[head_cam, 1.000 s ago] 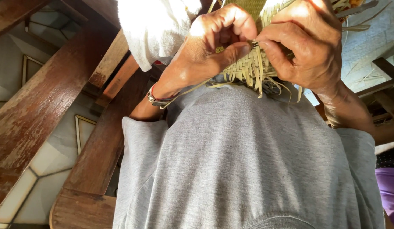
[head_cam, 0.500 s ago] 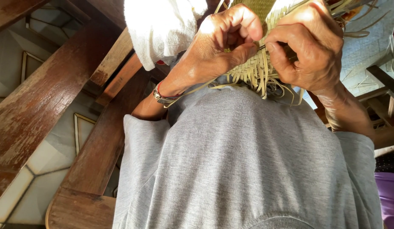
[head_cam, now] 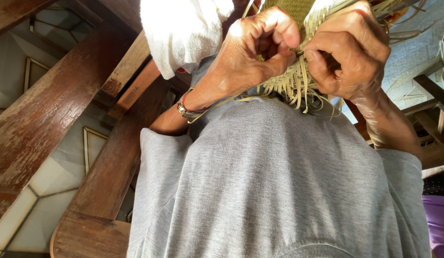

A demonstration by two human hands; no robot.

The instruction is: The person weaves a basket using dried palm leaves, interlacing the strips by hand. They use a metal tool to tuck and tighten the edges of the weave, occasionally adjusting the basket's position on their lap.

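Head view: left hand [head_cam: 250, 57], right hand [head_cam: 348, 52] pinch woven straw mat [head_cam: 298, 76]; white cloth [head_cam: 179, 33] beside, grip seemingly tight.

Left hand [head_cam: 253, 52]: raised near top of view; fingers curled inward; thumb pressed against forefinger in a closed pinch; knuckles uppermost
Left wrist: bent; banded by a bracelet; forearm angled down and leftward, bare below a short grey sleeve
Right hand [head_cam: 348, 50]: level with left, just beside it; fingers folded tight; thumb tip directed at left thumb
Right forearm: bare; descending rightward to a grey sleeve
Spacing: thumb tips nearly touching
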